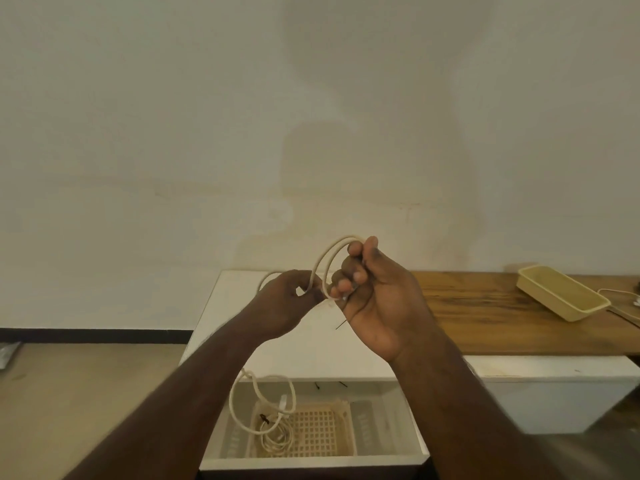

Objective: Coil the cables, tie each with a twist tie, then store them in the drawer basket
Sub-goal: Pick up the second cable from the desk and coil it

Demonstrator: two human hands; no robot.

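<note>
Both hands are raised over the white cabinet top [294, 348] and hold one cream cable [323, 259] in loops. My left hand [287, 299] pinches the cable at its lower end. My right hand [374, 292] grips the top of the loops, and a thin dark twist tie [341, 325] sticks out below its palm. The rest of this cable [242, 403] hangs down in a long loop. Below, an open drawer holds a cream perforated basket [322, 434] with a coiled, tied cable [275, 439] in its left part.
To the right runs a wooden top [485, 317] with a cream tray [561, 296] and another cable [620, 294] beside it. Two dark twist ties [329, 385] lie at the cabinet's front edge. The drawer's front panel [311, 460] juts toward me.
</note>
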